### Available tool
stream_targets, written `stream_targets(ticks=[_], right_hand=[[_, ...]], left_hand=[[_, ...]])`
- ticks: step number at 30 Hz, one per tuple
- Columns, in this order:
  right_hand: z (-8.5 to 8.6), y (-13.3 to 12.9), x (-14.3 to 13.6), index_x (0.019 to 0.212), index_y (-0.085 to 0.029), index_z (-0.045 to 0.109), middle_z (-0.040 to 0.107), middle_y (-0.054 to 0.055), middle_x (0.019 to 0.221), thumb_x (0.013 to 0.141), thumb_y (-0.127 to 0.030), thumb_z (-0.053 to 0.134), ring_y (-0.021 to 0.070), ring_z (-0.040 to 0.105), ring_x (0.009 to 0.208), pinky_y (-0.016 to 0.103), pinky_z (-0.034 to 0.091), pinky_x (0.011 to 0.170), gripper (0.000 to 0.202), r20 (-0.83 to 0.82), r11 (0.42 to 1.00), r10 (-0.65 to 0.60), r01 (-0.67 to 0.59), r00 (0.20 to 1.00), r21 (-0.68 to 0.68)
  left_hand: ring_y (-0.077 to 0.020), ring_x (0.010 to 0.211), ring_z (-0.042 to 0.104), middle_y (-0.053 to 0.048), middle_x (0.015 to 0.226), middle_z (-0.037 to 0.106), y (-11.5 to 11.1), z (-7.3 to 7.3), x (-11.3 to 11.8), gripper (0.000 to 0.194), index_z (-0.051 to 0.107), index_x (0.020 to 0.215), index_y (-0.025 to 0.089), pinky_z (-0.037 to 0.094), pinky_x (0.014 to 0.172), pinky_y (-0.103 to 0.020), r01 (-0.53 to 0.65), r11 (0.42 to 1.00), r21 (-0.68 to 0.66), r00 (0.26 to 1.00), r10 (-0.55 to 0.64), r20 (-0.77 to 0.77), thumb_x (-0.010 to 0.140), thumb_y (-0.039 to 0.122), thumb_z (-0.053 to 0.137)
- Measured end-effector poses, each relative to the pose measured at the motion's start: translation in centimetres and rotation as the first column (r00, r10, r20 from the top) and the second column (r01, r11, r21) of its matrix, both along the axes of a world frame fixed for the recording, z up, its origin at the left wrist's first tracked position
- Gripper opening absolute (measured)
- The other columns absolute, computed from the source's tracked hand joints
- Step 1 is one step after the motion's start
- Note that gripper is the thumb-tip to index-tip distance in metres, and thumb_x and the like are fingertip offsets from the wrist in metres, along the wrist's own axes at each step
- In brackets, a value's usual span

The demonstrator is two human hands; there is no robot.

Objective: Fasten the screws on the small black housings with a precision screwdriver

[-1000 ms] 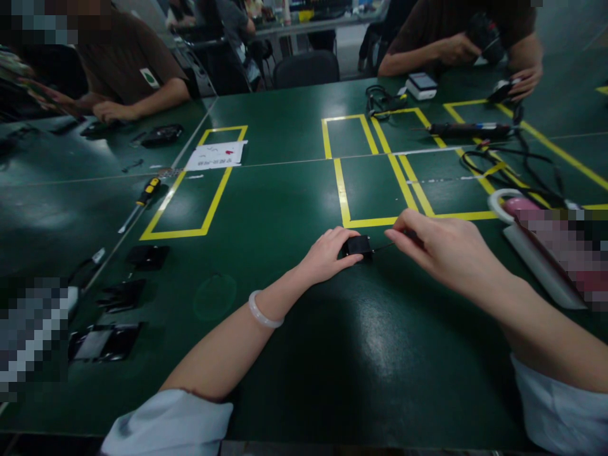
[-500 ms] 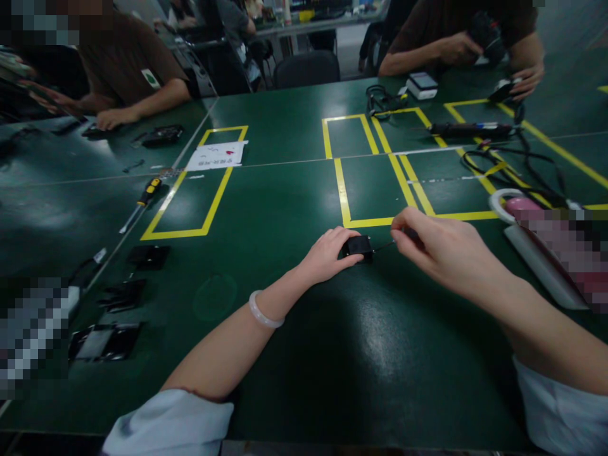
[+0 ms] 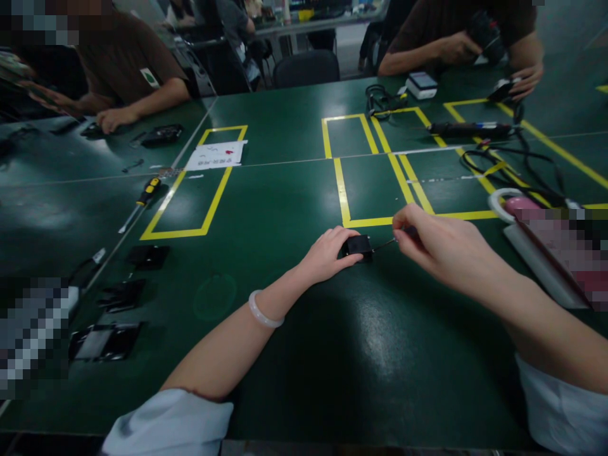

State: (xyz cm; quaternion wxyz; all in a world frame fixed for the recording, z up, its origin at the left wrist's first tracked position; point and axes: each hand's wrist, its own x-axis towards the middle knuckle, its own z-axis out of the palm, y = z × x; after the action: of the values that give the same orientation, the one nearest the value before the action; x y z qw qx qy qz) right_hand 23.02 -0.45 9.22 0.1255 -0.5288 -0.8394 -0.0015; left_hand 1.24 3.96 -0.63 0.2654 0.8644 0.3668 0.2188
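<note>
My left hand grips a small black box-shaped part against the green tabletop, thumb on the near side and fingers on the far side. To its right, my right hand pinches the dark handle of a thin screwdriver. The screwdriver's shaft lies nearly level, and its tip meets the right side of the black part. Most of the handle is hidden inside my right fingers.
Black parts lie at the left, with a yellow-and-black screwdriver beyond them. Yellow tape marks the green table. A pink object, black cables and a power screwdriver lie right. Two co-workers sit opposite.
My right hand has shifted very slightly up and right, still with the screwdriver at the part. My left hand and the black part stay put.
</note>
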Motion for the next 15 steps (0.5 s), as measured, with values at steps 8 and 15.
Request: stream_targets(ticks=[8, 15], right_hand=[[-0.19, 0.10, 0.15, 0.090, -0.021, 0.054, 0.061, 0.001, 0.066, 0.094, -0.041, 0.040, 0.0155, 0.053, 0.054, 0.025, 0.025, 0.049, 0.025, 0.026, 1.000, -0.010, 0.010, 1.000, 0.021], [-0.03, 0.09, -0.03, 0.099, -0.018, 0.052, 0.061, 0.001, 0.069, 0.093, -0.032, 0.040, 0.0141, 0.052, 0.053, 0.025, 0.029, 0.050, 0.019, -0.011, 1.000, 0.016, -0.016, 1.000, 0.005]], left_hand=[[-0.0253, 0.110, 0.054, -0.009, 0.115, 0.058, -0.02, 0.08, 0.09, 0.035, 0.053, 0.118, 0.021, 0.043, 0.096, -0.041, -0.009, 1.000, -0.008, 1.000, 0.009, -0.003, 0.090, 0.041, 0.056], [-0.0244, 0.109, 0.054, -0.008, 0.115, 0.058, 0.00, -0.14, 0.06, 0.034, 0.053, 0.118, 0.020, 0.044, 0.095, -0.039, -0.007, 1.000, 0.007, 1.000, 0.007, 0.007, 0.090, 0.041, 0.055]])
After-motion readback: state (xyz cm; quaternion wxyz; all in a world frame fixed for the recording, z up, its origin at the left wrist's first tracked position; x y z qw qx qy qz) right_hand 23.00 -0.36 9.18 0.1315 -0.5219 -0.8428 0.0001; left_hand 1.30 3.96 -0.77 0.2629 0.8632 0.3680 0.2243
